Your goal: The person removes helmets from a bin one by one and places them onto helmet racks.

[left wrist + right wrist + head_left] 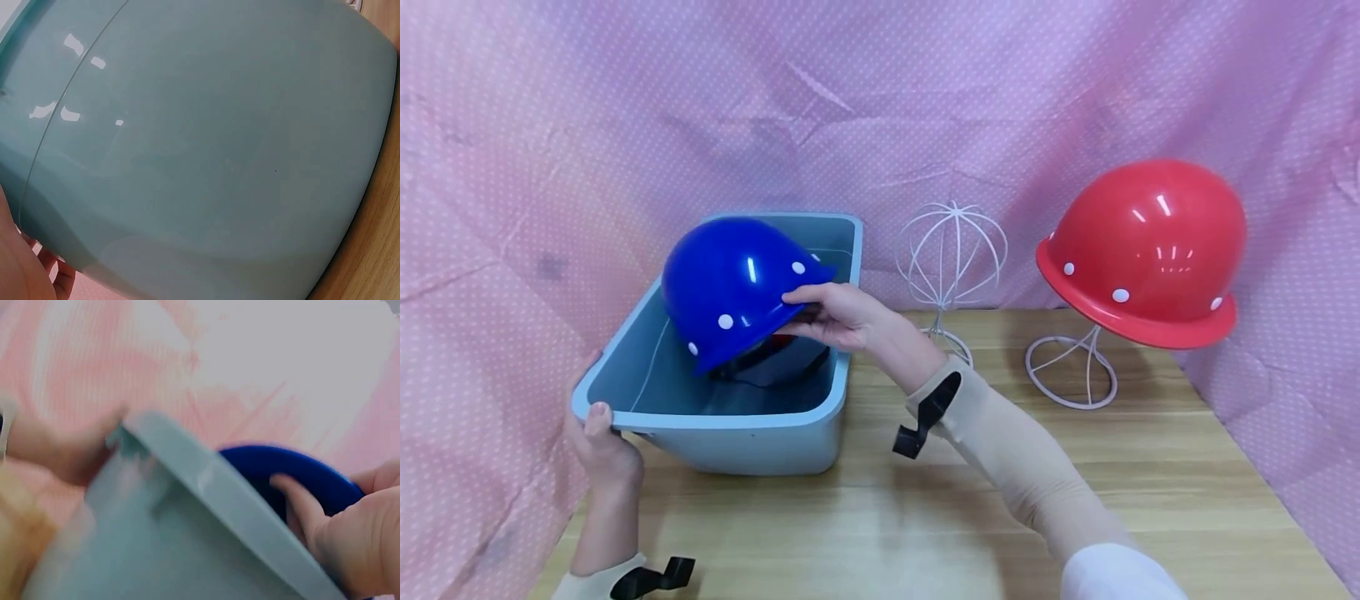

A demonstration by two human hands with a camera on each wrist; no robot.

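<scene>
Dotted cloth (880, 125): pink backdrop.
Blue helmet (730, 271): my right hand (841, 317) pinches its brim (747, 340).
Bin (760, 452): my left hand (604, 450) grips its rim (715, 422).

Forearm sleeves (1000, 433) are beige; wrist straps (942, 398) black; upper sleeve (1112, 573) white.

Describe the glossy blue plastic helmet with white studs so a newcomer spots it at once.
On the pale wood-grain table is a deep grey-blue plastic bin. At its open mouth, the right hand grips the brim of the blue helmet. Its blue dome sets it apart from the glossy red plastic helmet on the white wire stand farther right.
</scene>
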